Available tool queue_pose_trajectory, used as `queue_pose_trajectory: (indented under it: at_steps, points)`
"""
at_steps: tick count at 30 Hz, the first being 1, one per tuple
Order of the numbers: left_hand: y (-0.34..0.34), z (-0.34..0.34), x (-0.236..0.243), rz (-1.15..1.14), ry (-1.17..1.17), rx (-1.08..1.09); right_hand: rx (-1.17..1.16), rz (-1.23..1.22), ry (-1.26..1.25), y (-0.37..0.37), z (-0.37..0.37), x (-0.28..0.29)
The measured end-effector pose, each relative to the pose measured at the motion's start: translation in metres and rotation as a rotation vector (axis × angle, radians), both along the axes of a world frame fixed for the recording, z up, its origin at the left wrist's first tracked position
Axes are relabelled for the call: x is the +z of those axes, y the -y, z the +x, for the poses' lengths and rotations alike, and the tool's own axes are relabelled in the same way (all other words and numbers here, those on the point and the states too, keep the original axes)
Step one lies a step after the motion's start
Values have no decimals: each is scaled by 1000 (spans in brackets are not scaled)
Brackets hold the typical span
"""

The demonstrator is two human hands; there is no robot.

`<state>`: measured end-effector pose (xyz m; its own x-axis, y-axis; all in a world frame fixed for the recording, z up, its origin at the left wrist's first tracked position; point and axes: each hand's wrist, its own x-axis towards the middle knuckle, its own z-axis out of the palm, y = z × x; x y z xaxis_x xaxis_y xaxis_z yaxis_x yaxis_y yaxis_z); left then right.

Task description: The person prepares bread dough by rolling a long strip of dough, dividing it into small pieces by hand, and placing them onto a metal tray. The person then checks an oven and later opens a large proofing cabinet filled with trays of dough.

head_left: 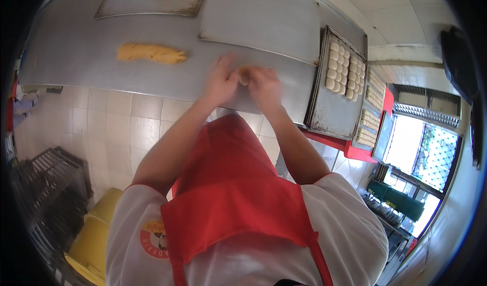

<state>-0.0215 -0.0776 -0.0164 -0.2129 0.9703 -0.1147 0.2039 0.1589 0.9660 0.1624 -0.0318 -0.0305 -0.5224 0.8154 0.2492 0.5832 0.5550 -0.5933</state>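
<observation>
The small lump of dough (pixel 244 76) is between the two hands, over the metal table (pixel 76 58) and near its front edge. The left hand (pixel 222 80) is partly open, with its thumb by the lump; it is too blurry to tell if it has hold of it. The right hand (pixel 266 85) has bent fingers close around the other side of the lump, but I cannot tell how tightly they grip, or if the lump rests on the table. If the hands press too hard, the lump could get squashed or tear. If it is sticky, bits could stick to the skin. If it slips toward the person, it could drop past the edge, onto the red apron (pixel 228 174) or the tiled floor (pixel 119 106). The table looks hard, gray and smooth. The yellow dough roll (pixel 151 54) to the left is long, fat and bumpy, and it looks soft. On the right, pale, round dough balls (pixel 337 68) touch each other in neat rows on a flat metal tray (pixel 332 111) with dark, worn edges.
</observation>
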Motion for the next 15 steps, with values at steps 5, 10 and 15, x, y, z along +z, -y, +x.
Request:
queue_pose_trajectory:
  at_steps: [5, 10, 15]
  points:
    - [-6, -4, 1, 123, -779, -358, -11, -47, 37, -1, 17, 4]
    - [-2, -2, -4, -8, -327, -348, 11, -269, 115, -1, 21, 9]
    - [10, 8, 16, -76, 168, -148, 58, -883, -494, -11, 28, 17]
